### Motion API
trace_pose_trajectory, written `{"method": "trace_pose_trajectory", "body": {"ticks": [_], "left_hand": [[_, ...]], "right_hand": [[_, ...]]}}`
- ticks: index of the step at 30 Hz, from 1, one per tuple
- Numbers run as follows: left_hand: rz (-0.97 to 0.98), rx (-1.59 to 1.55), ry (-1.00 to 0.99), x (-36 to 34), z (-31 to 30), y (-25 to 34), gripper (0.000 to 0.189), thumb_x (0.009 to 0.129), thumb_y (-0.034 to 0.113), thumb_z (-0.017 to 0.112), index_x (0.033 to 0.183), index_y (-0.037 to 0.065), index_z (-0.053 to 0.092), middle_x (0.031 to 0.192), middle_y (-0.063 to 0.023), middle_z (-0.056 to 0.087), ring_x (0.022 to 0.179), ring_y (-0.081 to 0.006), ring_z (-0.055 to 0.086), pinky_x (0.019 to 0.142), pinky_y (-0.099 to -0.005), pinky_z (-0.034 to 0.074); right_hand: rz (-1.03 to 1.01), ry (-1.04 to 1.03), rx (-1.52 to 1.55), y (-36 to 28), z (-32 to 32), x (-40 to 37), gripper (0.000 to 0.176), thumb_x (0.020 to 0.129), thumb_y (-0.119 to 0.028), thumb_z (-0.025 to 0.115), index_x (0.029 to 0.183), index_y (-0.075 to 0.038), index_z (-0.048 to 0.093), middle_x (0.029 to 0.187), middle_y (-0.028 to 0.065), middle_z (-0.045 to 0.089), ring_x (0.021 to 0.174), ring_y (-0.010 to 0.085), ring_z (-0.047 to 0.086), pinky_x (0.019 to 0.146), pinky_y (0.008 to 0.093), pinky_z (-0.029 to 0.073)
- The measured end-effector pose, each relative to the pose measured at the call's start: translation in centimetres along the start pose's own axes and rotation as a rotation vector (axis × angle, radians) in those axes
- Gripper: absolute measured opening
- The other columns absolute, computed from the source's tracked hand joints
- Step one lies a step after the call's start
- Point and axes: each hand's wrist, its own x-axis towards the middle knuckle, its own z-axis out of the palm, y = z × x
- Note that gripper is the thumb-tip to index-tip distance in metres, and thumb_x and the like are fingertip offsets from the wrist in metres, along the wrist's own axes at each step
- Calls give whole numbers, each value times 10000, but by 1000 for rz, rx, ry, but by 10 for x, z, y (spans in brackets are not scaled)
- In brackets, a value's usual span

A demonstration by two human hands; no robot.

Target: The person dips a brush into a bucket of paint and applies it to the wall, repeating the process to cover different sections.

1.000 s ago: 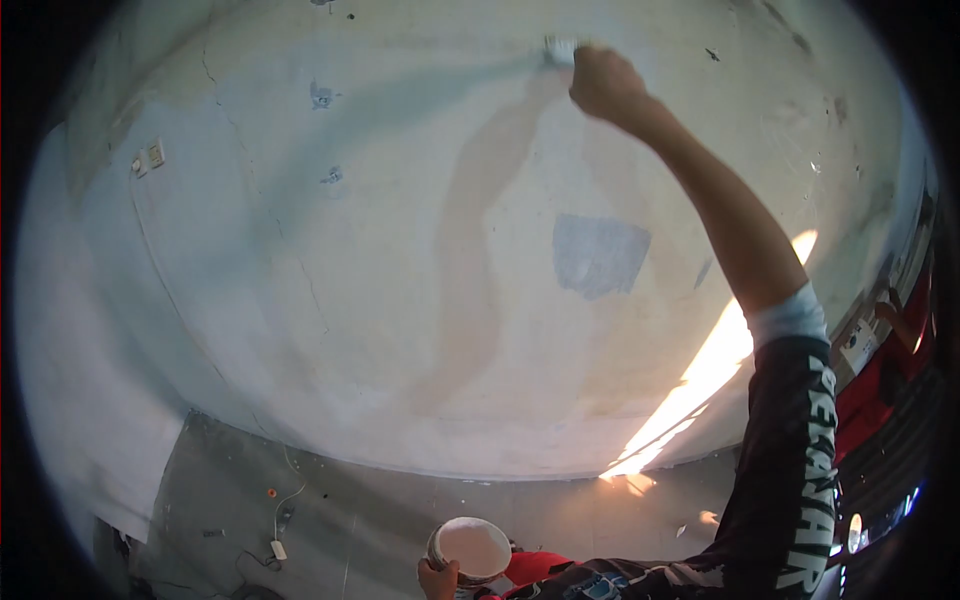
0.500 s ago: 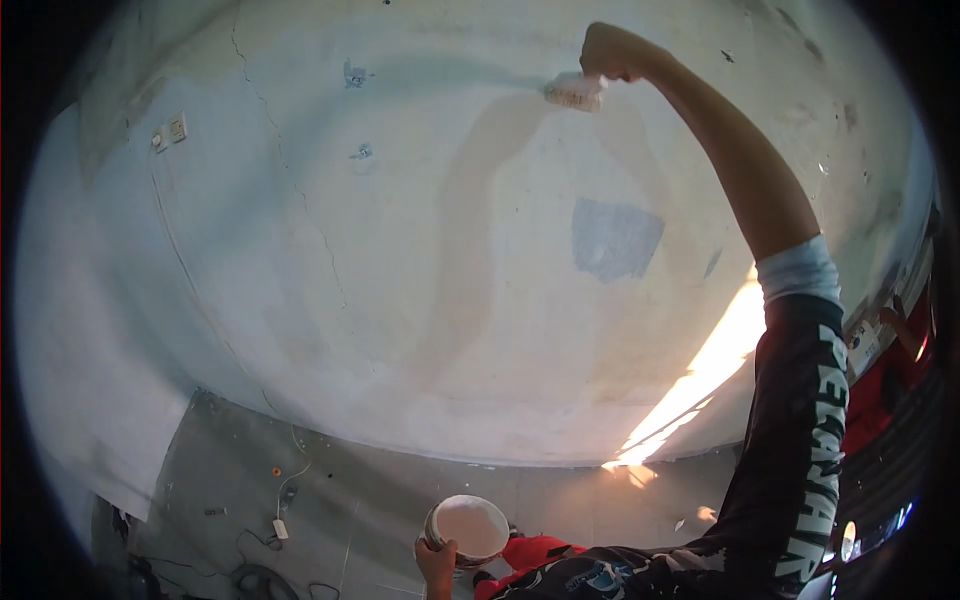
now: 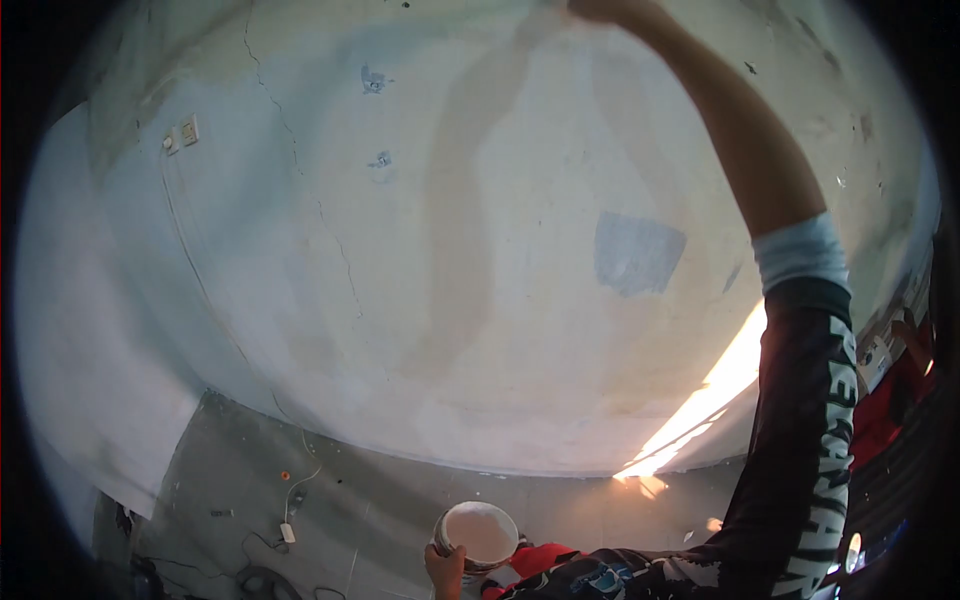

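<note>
My left hand (image 3: 446, 570) grips the rim and side of a round bucket (image 3: 480, 533) with whitish paint-like liquid inside, at the bottom centre. My right arm is stretched up to the wall (image 3: 530, 300), and my right hand (image 3: 598, 10) is at the top edge of the view, against the wall surface. Its fingers are partly cut off and blurred, and whatever it holds cannot be made out now. A grey-blue patch (image 3: 640, 253) lies on the wall below that hand.
Wall sockets (image 3: 190, 130) with a cable running down are at the left. On the grey floor (image 3: 400, 500) lie a power strip (image 3: 288, 533), cords and an orange ring (image 3: 285, 476). A bright sunlight streak crosses the lower right wall. Red and dark items stand at the far right.
My right hand has moved up the wall, and the brush seen in it before is now out of clear sight. My left hand still holds the bucket. The view has shifted slightly.
</note>
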Motion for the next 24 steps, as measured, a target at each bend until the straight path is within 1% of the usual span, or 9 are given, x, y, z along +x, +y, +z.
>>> {"method": "trace_pose_trajectory", "body": {"ticks": [3, 6, 9, 11, 15, 19, 21, 23, 24], "left_hand": [[35, 30, 23, 11, 1, -10, 499, 601, 209, 740, 971, -83, 575, 954, -210, 631, 864, -347, 648, 798, -419, 514], [41, 0, -8, 14, -4, -11, 506, 596, 201, 739, 980, -85, 576, 954, -205, 631, 869, -337, 650, 793, -412, 516], [54, -49, -19, 6, -18, 7, 376, 610, 148, 718, 879, -56, 554, 837, -113, 594, 756, -222, 596, 702, -350, 498], [63, -39, -18, -4, -31, 18, 376, 612, 147, 716, 885, -58, 560, 840, -118, 600, 757, -226, 602, 701, -351, 500], [52, -22, -17, -5, -45, 3, 522, 606, 207, 731, 1006, -92, 578, 962, -206, 635, 877, -335, 654, 779, -406, 520], [22, -40, 10, -8, -55, -6, 536, 614, 214, 731, 1023, -95, 573, 956, -203, 636, 881, -336, 653, 778, -408, 520], [-41, 32, 37, -5, -57, -7, 393, 620, 156, 714, 915, -69, 583, 869, -141, 628, 797, -249, 636, 708, -373, 506], [-36, 110, 15, -6, -60, -3, 423, 658, 212, 736, 936, -69, 584, 881, -167, 627, 791, -286, 614, 706, -411, 492], [-33, 193, -10, -5, -63, -3, 460, 697, 269, 758, 958, -69, 586, 894, -193, 625, 786, -322, 592, 704, -448, 478]], "right_hand": [[-64, 68, 104, -26, 39, -74, 188, 839, -107, 544, 937, 18, 643, 844, 238, 670, 782, 377, 689, 656, 443, 566], [23, -271, 116, -49, 21, -109, 279, 879, -86, 496, 1110, 23, 610, 1151, 276, 623, 1057, 399, 636, 843, 442, 550], [-47, -316, 105, -55, 18, -125, 266, 820, -42, 499, 1022, 47, 648, 997, 267, 671, 929, 397, 679, 749, 436, 564], [-113, -687, 142, -58, -2, -119, 199, 709, 14, 475, 820, 126, 596, 684, 316, 615, 585, 389, 651, 516, 461, 525], [-151, -585, 176, -48, -11, -97, 171, 644, 35, 452, 681, 126, 592, 558, 280, 570, 445, 372, 583, 425, 459, 466], [-140, -512, 120, -50, -19, -47, 130, 643, 5, 525, 586, 103, 589, 551, 264, 576, 490, 362, 617, 417, 437, 465], [-100, -423, 96, -46, -6, -14, 146, 653, -7, 545, 552, 91, 584, 550, 256, 582, 497, 353, 622, 411, 432, 466], [-625, -398, -478, -28, 30, 31, 143, 728, -49, 578, 663, 71, 617, 612, 249, 620, 513, 372, 632, 465, 430, 517], [-391, -379, -334, -45, 18, 34, 224, 809, -146, 592, 922, 18, 695, 981, 239, 686, 936, 357, 676, 778, 436, 537]]}}
